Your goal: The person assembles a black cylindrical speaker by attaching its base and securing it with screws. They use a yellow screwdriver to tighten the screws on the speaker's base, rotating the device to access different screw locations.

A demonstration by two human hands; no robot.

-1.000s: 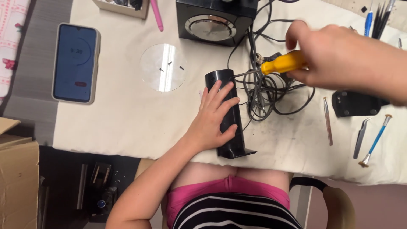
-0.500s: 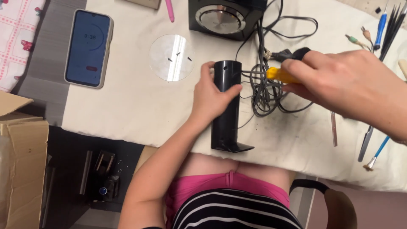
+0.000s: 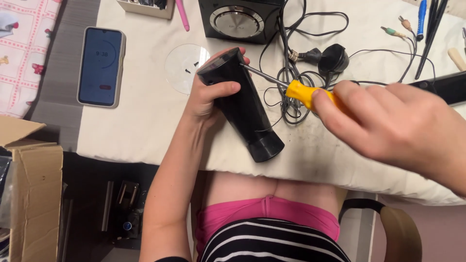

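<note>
- The right hand is blurry and hides most of the yellow screwdriver handle it grips.
- Its thin metal tip touches the smooth black speaker.
- The left hand grips that tilted speaker near the tabletop's front edge.

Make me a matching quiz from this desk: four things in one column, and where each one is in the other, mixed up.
1. slim black speaker
2. yellow-handled screwdriver
3. phone
4. clear disc

a. lying flat at the cloth's left edge
b. held in the right hand
c. gripped by the left hand
d. lying behind the left hand, small screws on it

Pairs: 1-c, 2-b, 3-a, 4-d
</note>
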